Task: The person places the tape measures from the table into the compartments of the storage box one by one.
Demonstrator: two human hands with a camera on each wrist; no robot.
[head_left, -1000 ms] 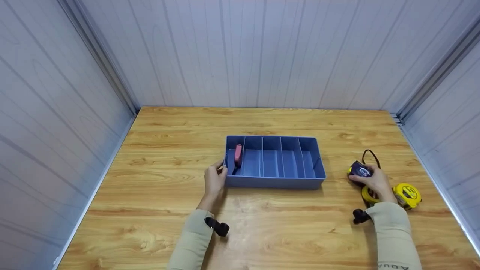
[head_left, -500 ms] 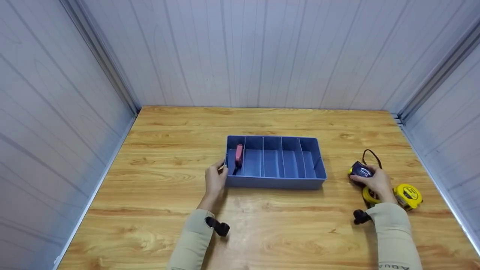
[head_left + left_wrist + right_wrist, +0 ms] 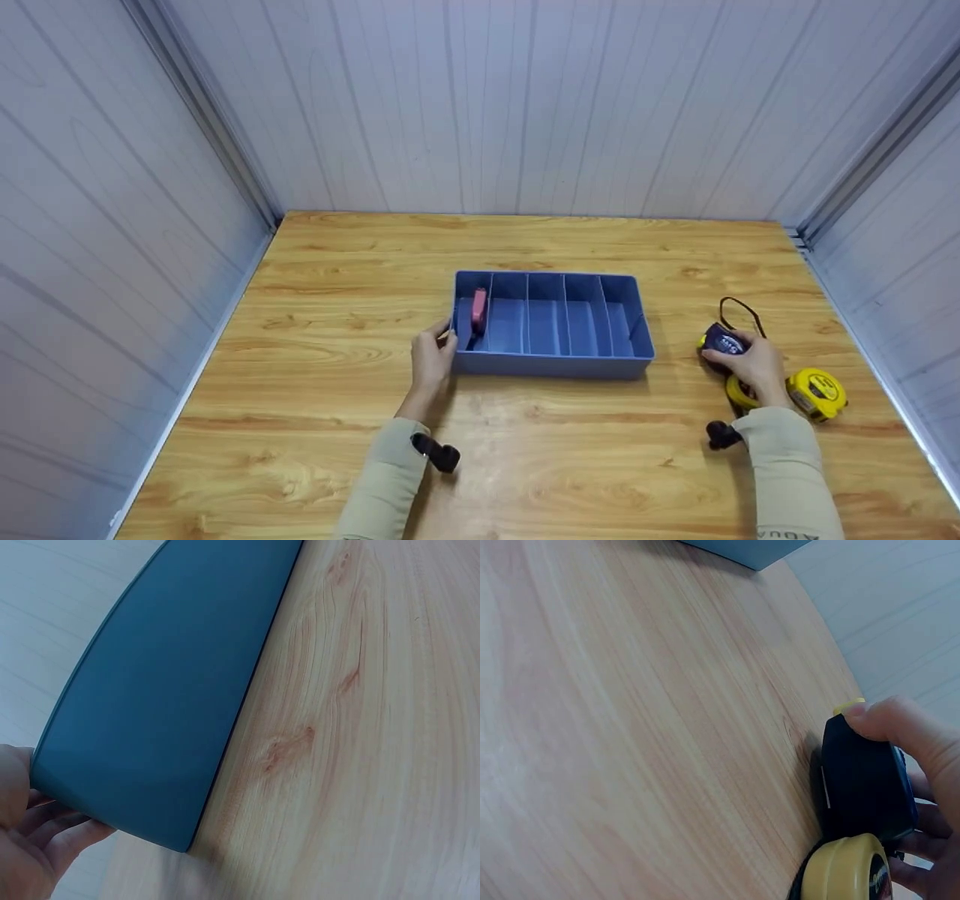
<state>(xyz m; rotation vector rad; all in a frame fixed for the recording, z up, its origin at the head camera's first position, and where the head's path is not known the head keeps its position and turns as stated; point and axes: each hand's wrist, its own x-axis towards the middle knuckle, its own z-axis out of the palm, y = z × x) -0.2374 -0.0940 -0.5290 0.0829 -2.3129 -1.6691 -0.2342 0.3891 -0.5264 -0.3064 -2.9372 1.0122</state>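
Note:
In the head view, a blue divided box stands on the table with a pink-handled item in its leftmost compartment. My left hand grips the box's front left corner; the left wrist view has its fingers against the end wall. Off to the right, my right hand holds a dark tape measure with a black cord loop, the thumb near its yellow button. A yellow tape measure, partly hidden by that hand, touches or nearly touches the dark one. Another yellow tape measure lies beside the wrist.
The box's other compartments show bare floors between thin dividers. A wood-grain table carries everything, with pale panel walls at the back and both sides. Table surface lies between the box and the tape measures.
The cord loop of the dark tape measure has swung a little to the left. Both hands keep their places and their holds.

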